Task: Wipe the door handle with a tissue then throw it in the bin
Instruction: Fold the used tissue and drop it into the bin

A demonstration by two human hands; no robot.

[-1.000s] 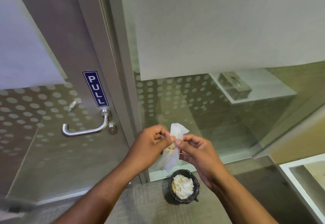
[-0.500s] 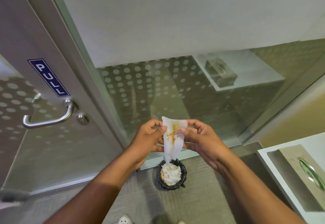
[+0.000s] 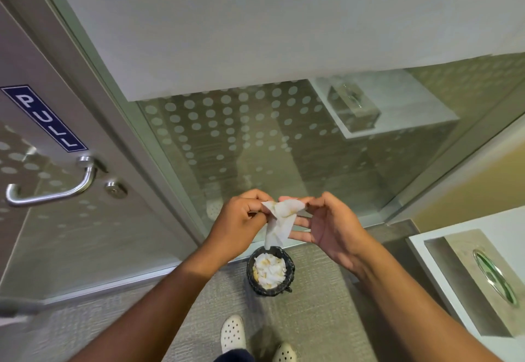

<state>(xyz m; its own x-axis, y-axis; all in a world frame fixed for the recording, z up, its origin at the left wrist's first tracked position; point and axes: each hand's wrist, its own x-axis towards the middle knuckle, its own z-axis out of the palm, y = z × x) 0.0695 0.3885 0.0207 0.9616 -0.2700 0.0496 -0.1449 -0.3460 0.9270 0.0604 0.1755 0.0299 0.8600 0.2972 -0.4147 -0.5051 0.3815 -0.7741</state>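
Observation:
A white tissue (image 3: 279,221) with brownish stains hangs between my hands, directly above a small black-lined bin (image 3: 270,272) holding several crumpled tissues. My left hand (image 3: 241,215) pinches the tissue's upper left corner. My right hand (image 3: 326,222) holds the upper right edge between thumb and forefinger, its other fingers spread beneath. The silver lever door handle (image 3: 54,189) sits far left on the grey door, below a blue PULL sign (image 3: 42,118), well away from both hands.
A glass partition (image 3: 255,140) with frosted dots stands behind the bin. A white counter with a steel tissue dispenser (image 3: 483,279) is at right. My white perforated shoes (image 3: 233,333) stand on the grey carpet just behind the bin.
The view swung right and down, shifting the door handle to the far left. The hands lowered the tissue over the bin, and the right hand's fingers opened out under it.

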